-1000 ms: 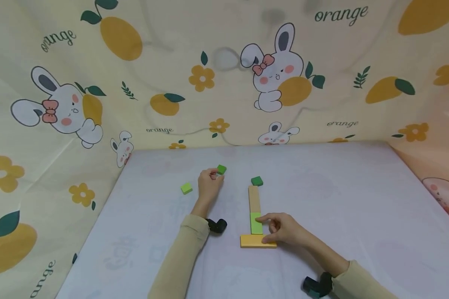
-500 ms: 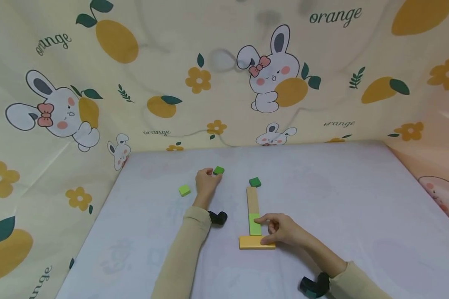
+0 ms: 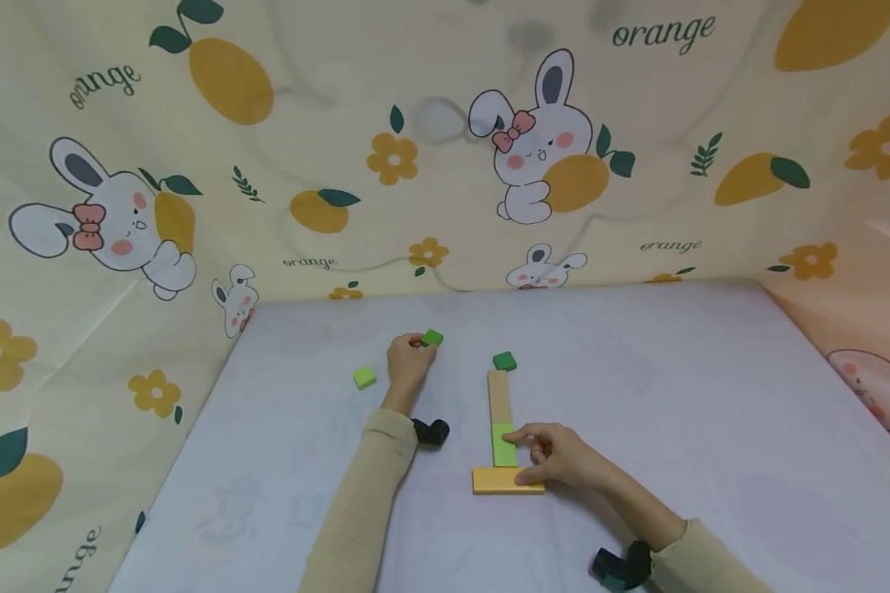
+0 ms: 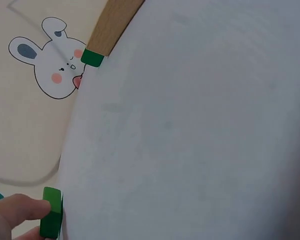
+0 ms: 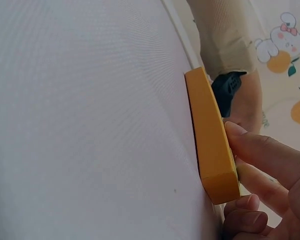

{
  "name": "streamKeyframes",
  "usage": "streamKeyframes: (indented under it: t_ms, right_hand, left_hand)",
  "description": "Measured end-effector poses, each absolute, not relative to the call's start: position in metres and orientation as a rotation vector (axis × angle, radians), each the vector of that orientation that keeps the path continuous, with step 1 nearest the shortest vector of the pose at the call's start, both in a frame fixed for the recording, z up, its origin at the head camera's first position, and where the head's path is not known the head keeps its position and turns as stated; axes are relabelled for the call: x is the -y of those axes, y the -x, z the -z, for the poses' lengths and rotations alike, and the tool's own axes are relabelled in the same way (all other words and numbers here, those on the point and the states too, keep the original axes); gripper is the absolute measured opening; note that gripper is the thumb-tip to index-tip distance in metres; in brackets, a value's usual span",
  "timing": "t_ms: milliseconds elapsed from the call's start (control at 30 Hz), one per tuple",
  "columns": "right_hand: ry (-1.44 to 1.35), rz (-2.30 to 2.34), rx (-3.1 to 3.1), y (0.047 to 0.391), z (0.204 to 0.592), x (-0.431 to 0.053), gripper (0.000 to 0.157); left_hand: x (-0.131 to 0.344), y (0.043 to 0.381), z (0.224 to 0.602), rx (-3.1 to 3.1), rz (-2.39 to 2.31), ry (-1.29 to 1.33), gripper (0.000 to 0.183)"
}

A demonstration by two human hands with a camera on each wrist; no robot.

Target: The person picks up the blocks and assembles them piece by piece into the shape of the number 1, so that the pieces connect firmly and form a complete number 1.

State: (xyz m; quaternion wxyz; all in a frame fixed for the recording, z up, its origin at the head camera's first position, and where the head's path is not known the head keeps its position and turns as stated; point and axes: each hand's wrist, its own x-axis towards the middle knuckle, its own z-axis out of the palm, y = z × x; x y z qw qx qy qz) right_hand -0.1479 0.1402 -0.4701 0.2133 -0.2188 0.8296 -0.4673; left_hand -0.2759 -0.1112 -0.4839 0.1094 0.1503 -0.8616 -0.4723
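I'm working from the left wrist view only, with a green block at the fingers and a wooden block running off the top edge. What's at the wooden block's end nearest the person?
Observer: A light green block sits end to end with the wooden block there.
Operator: And the right hand, what is it touching on the near side of that?
Observer: It is touching the yellow block.
Operator: Any loose block outside my picture?
Observer: Yes, a small lime block lies to the left of the left hand, apart from the others.
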Motion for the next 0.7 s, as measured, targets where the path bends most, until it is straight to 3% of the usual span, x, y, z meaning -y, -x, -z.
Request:
streamKeyframes:
  t_ms: [700]
  right_hand:
    - [0.566, 1.315, -2.271, 0.147, 0.467, -0.14, 0.056]
  left_hand:
    - [0.106, 0.264, 0.478, 2.552, 1.557, -0.255, 0.033]
